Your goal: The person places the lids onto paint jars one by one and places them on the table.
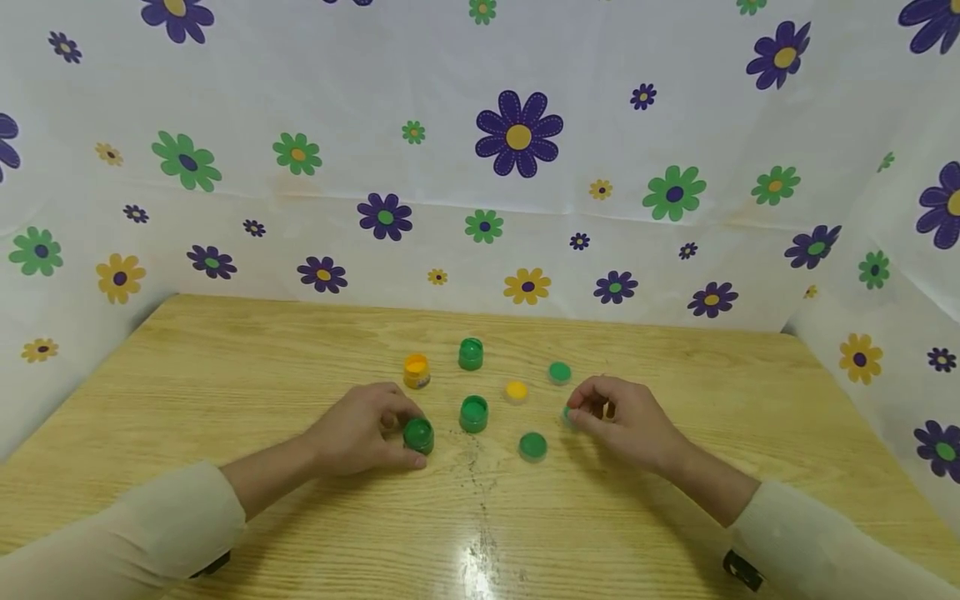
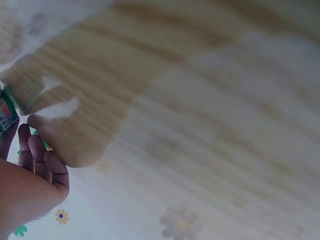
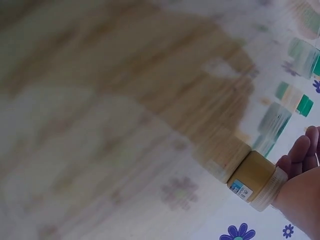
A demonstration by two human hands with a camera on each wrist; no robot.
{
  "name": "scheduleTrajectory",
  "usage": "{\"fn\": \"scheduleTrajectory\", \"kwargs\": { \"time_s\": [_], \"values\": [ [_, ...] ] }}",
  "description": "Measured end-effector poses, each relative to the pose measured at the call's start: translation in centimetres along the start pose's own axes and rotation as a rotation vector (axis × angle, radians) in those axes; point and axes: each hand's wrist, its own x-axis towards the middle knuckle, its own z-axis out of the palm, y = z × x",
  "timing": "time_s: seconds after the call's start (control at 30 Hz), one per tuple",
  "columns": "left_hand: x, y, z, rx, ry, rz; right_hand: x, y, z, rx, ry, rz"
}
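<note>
In the head view my left hand (image 1: 367,432) curls its thumb and fingers round a small green paint jar (image 1: 418,435) at the left of the group. The left wrist view catches the labelled side of this jar (image 2: 7,114) at its edge, beside the curled fingers. Across the group, my right hand (image 1: 626,421) pinches a small green lid (image 1: 567,415) between thumb and fingertips, mostly hidden by them. Close to this hand lie another green lid (image 1: 559,372) and a darker green one (image 1: 532,447). A yellow lid (image 1: 516,392) lies between the hands.
Two more green jars, one farther back (image 1: 471,354) and one nearer (image 1: 474,414), stand uncapped mid-table. An orange jar (image 1: 416,371) stands behind the left hand. In the right wrist view a mustard-coloured jar (image 3: 252,172) appears near the wrist. Flowered cloth (image 1: 450,167) encloses the wooden table (image 1: 337,533).
</note>
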Motion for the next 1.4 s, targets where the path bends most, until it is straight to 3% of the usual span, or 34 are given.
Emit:
{"fn": "scheduleTrajectory", "kwargs": {
  "time_s": [0.2,0.47,0.67,0.9,1.13,1.33,1.4],
  "values": [
    [0.1,0.7,0.4,-0.057,0.006,0.058,0.1,0.2,-0.1,-0.048,-0.005,0.004],
    [0.0,3.4,1.3,-0.207,-0.003,0.098,0.2,-0.3,0.3,-0.148,-0.036,-0.074],
    [0.0,4.5,1.6,-0.184,0.041,0.171,0.3,-0.9,0.8,-0.134,-0.110,-0.070],
    [-0.2,4.6,1.8,-0.168,0.063,0.183,0.2,-1.6,1.5,-0.111,-0.176,-0.067],
    [0.1,5.1,2.0,-0.176,0.062,0.172,0.1,-2.9,2.6,-0.137,-0.268,0.003],
    [0.3,5.2,2.3,-0.182,0.055,0.204,0.2,-4.5,3.8,0.005,-0.285,0.093],
    [0.4,5.2,2.4,-0.183,0.052,0.207,0.2,-5.0,4.0,-0.012,-0.307,0.087]
  ]
}}
